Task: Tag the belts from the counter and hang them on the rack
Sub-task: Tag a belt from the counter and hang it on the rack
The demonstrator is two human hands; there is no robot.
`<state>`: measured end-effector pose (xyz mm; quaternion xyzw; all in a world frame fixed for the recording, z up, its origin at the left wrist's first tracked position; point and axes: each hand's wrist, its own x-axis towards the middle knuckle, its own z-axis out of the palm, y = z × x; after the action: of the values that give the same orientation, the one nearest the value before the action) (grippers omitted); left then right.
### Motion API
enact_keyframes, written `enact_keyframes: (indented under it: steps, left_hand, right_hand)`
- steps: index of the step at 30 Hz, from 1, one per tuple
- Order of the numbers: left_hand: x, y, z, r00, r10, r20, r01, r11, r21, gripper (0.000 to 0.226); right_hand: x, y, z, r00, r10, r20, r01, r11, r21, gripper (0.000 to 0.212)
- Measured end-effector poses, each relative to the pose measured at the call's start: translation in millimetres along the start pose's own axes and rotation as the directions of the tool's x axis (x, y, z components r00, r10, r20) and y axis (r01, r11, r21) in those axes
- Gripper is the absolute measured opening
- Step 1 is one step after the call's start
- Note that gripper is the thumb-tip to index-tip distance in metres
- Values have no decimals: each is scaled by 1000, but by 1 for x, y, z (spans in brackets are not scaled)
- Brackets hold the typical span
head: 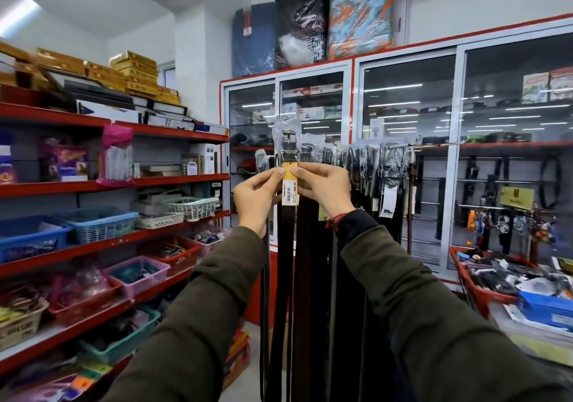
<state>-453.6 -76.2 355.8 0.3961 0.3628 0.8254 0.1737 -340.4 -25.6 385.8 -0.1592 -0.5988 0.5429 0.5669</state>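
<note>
A dark brown belt [283, 265] hangs straight down in front of me, its buckle [288, 146] wrapped in clear plastic at the top. A yellow price tag [291, 189] is wrapped around the strap just below the buckle. My left hand [255, 197] pinches the tag's left edge and my right hand [325, 189] pinches its right edge. Behind it, several more belts [366, 169] hang side by side from a horizontal metal rack rod [434, 145].
Red shelves [173, 181] with baskets and boxes fill the left. Glass-door cabinets [409, 107] stand behind the rack. A red bin [474, 290] of goods and a blue box [545, 308] sit at the right. Bagged items are stacked on the cabinets.
</note>
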Motion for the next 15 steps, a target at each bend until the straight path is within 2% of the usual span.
enact_keyframes:
  steps: [4,10,13,15]
  left_hand:
    - [6,0,0,1000,-5,-9,5,1000,-27,22]
    - [13,-12,0,987,-148,68,149,989,-14,21]
    - [18,-21,5,989,-131,66,127,990,59,23]
    - [22,-31,8,999,-40,35,31,973,229,23]
  right_hand:
    - [5,1,2,1000,-29,-3,29,1000,-5,27]
    - [11,11,-7,999,51,-12,-51,999,-14,23]
    - [22,21,-13,998,16,-55,-23,991,-134,19]
    - [27,31,-16,999,-20,-48,6,964,-266,22]
